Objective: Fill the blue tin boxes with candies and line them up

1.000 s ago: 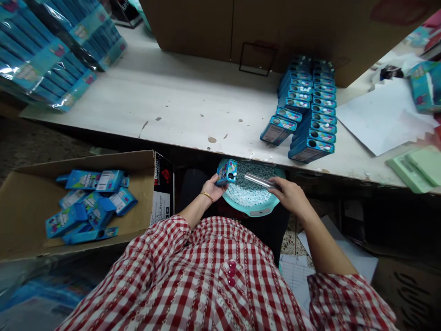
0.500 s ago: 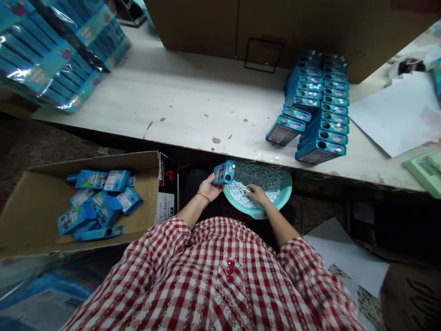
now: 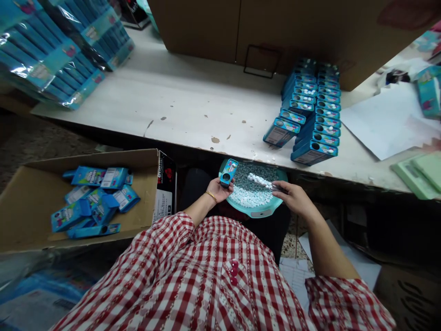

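My left hand (image 3: 219, 189) is closed round a small blue box (image 3: 228, 172) with a dark round hole in its top, held over the left rim of a turquoise basin (image 3: 260, 213). Many small white pellets (image 3: 246, 195) lie in the basin. My right hand (image 3: 291, 195) pinches the end of a narrow scoop at the basin's right side. A heap of white pellets (image 3: 259, 180) covers the scoop, which points left towards the box, apart from it. Most of the scoop itself is hidden under the pellets and my fingers.
Two rows of blue boxes (image 3: 314, 154) stand on the white table (image 3: 179, 105) at the right. A cardboard carton (image 3: 141, 202) at my left contains several blue boxes. Wrapped packs (image 3: 51, 59) lie at the far left; a large cardboard box (image 3: 203, 27) stands behind.
My right hand has risen out of the pellets and moved right, bringing up the loaded scoop. My left hand has turned the blue box so its holed top faces up.
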A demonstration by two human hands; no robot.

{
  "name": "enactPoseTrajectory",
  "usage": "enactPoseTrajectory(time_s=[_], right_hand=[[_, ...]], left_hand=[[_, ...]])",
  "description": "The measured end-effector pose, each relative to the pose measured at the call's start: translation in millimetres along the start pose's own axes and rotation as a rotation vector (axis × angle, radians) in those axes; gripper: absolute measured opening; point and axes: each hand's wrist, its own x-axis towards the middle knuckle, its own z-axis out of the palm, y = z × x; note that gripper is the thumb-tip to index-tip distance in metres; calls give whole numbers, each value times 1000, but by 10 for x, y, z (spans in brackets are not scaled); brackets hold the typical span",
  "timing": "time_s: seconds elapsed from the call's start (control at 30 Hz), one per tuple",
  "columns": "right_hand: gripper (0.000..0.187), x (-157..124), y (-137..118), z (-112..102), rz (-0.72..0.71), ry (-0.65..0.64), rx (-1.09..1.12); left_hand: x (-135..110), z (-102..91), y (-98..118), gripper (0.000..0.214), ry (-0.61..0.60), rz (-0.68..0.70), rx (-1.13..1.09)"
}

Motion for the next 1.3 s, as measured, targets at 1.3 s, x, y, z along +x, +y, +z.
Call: enactPoseTrajectory(time_s=[1.3], right_hand=[[29, 100, -399, 157, -355, 237, -94]], left_hand=[[-43, 86, 38, 13, 182, 230, 249]])
